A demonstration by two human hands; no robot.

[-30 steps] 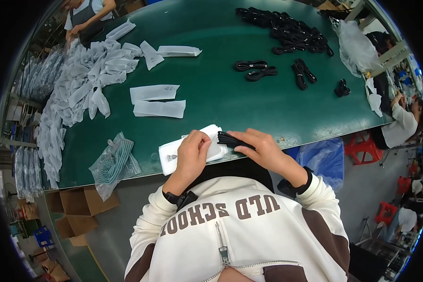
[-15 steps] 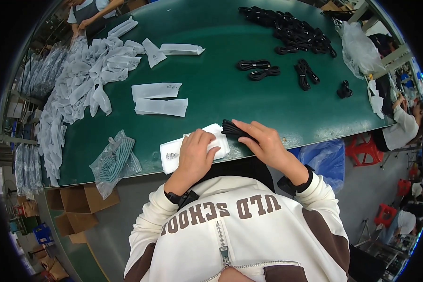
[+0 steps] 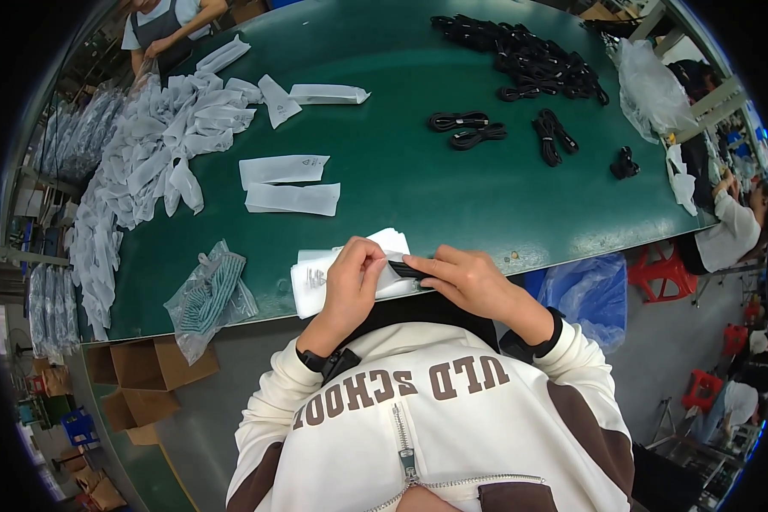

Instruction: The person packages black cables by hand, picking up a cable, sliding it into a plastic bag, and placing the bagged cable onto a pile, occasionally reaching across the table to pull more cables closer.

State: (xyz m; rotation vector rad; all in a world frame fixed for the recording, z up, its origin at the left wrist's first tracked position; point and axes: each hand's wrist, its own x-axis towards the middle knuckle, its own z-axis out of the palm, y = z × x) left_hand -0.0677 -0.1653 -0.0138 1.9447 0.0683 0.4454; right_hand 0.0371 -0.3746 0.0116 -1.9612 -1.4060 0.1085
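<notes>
A stack of flat white pouches [image 3: 308,299] lies at the near edge of the green table. My left hand [image 3: 354,277] is closed, thumb and fingers pinching the right-hand part of a white pouch on top. My right hand [image 3: 472,280] grips a coiled black cable [image 3: 407,270]. The cable's left end meets the pinched pouch beside my left fingertips; whether it is inside the pouch's mouth I cannot tell. Ahead on the table lie two filled white pouches [image 3: 292,199], side by side.
A heap of white pouches [image 3: 158,141] covers the left side. Several coiled cables [image 3: 555,136] and a black cable pile [image 3: 529,55] lie far right. A clear bag with striped cloth [image 3: 213,294] sits near left. A blue-lined bin [image 3: 584,294] stands below the right edge. A co-worker [image 3: 166,30] stands far left.
My right hand has brought the black cable down and left to the white pouch. My left fingers have drawn into a pinch on the pouch.
</notes>
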